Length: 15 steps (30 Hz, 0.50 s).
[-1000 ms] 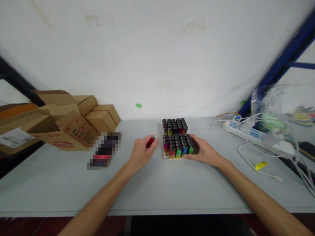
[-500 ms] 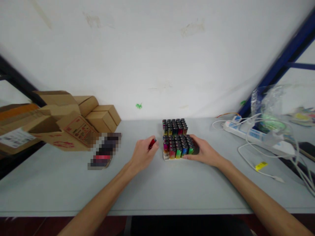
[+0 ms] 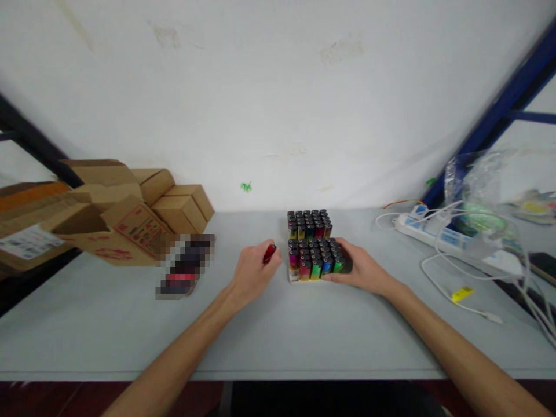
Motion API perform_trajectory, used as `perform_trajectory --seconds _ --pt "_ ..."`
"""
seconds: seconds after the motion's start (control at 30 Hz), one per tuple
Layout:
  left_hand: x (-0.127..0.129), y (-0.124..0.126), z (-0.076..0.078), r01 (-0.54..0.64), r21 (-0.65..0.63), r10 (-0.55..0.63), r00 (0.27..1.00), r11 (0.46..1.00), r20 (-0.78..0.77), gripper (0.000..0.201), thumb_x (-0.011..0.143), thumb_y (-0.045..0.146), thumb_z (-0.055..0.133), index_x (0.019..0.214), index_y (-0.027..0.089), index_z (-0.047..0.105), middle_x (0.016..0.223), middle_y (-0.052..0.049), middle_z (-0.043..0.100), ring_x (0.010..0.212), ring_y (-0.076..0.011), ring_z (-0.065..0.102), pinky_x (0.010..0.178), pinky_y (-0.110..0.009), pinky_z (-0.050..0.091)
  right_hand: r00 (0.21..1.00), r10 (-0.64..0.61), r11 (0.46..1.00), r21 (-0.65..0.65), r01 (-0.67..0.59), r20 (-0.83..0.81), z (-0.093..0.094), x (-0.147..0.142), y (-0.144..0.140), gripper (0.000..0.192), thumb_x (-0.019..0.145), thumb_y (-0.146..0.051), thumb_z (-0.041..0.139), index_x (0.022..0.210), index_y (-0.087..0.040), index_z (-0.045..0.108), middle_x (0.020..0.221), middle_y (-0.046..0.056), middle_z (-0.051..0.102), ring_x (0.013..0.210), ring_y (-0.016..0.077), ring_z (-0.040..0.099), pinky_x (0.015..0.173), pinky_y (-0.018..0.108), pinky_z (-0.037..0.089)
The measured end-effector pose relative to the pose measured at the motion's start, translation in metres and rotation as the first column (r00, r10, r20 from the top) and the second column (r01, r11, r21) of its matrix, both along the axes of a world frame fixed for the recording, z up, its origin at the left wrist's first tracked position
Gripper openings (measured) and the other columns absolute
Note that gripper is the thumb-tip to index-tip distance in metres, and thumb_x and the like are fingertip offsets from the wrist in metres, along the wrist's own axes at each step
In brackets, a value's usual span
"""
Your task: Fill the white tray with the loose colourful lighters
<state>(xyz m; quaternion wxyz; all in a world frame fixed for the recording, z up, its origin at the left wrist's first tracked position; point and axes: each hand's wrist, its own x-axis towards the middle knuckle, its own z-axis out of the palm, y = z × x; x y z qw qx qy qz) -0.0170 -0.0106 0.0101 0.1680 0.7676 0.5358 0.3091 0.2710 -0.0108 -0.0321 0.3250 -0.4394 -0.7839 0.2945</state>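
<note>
My left hand is closed around a red lighter, whose end sticks out between thumb and fingers, just left of the trays. My right hand grips the right side of the front tray of lighters, thumb at the near corner and fingers along the far right side. Upright lighters with black tops and pink, green, blue and purple bodies fill much of this tray. Directly behind it stands a second block of lighters in rows, its lower part hidden by the front one.
Cardboard boxes and an open carton stand at the left. A pixelated dark item lies before them. To the right are a white power strip, loose cables and a clear plastic bag. A wall closes the back.
</note>
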Motion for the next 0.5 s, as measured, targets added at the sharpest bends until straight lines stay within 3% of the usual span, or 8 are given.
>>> perform_trajectory --seconds 0.17,0.27,0.33,0.4,0.47,0.5 --pt "-0.0021 -0.0004 -0.0012 0.036 -0.009 -0.036 0.999 0.999 0.021 0.037 0.096 0.041 0.047 0.066 0.022 0.036 0.054 0.008 0.031 0.053 -0.0107 0.031 0.058 -0.028 0.023 1.000 0.001 1.000 0.012 -0.001 0.005 -0.0021 0.0006 0.0012 0.076 0.078 -0.055 0.087 0.137 -0.019 0.055 0.120 0.011 0.074 0.100 0.0299 0.070 0.085 0.040 0.059" --pt "-0.0052 0.0026 -0.0032 0.085 -0.060 -0.074 0.982 0.995 0.174 0.036 0.096 0.052 0.057 0.079 0.022 0.047 0.057 0.009 0.038 0.055 -0.0104 0.035 0.057 -0.026 0.027 1.000 0.006 1.000 0.016 -0.006 -0.002 -0.0026 0.0005 0.0014 0.077 0.078 -0.054 0.087 0.138 -0.018 0.054 0.121 0.012 0.074 0.103 0.0303 0.070 0.086 0.040 0.059" --pt "-0.0066 0.0051 -0.0043 0.178 -0.130 -0.116 0.914 0.975 0.388 0.031 0.099 0.053 0.056 0.096 0.023 0.049 0.062 0.010 0.044 0.055 -0.0105 0.038 0.055 -0.025 0.030 1.000 0.006 1.000 0.010 -0.006 -0.002 -0.0022 0.0003 0.0011 0.078 0.077 -0.054 0.087 0.137 -0.018 0.055 0.120 0.012 0.074 0.102 0.0306 0.070 0.087 0.041 0.059" --pt "-0.0071 0.0068 -0.0035 0.313 -0.163 -0.159 0.786 0.936 0.597 0.028 0.101 0.052 0.053 0.105 0.025 0.045 0.068 0.008 0.053 0.056 -0.0107 0.045 0.054 -0.024 0.037 1.000 0.004 1.000 0.003 -0.004 -0.003 -0.0014 0.0000 0.0007 0.077 0.077 -0.055 0.088 0.137 -0.018 0.055 0.119 0.011 0.074 0.101 0.0306 0.070 0.087 0.042 0.059" --pt "-0.0071 0.0066 0.0001 0.399 -0.133 -0.198 0.683 0.907 0.703 0.027 0.101 0.049 0.057 0.105 0.024 0.047 0.079 0.003 0.063 0.063 -0.0122 0.057 0.059 -0.026 0.047 1.000 0.002 1.000 -0.002 -0.002 -0.004 -0.0005 -0.0001 0.0002 0.076 0.077 -0.055 0.088 0.136 -0.019 0.056 0.118 0.011 0.074 0.101 0.0308 0.070 0.087 0.043 0.059" --pt "-0.0073 0.0058 0.0029 0.407 -0.107 -0.215 0.666 0.907 0.714 0.026 0.100 0.047 0.061 0.105 0.023 0.052 0.087 -0.001 0.067 0.069 -0.0133 0.062 0.063 -0.028 0.052 1.000 0.002 1.000 -0.004 -0.002 -0.004 -0.0002 -0.0001 0.0000 0.076 0.077 -0.055 0.087 0.136 -0.019 0.056 0.118 0.011 0.074 0.101 0.0310 0.070 0.087 0.043 0.059"
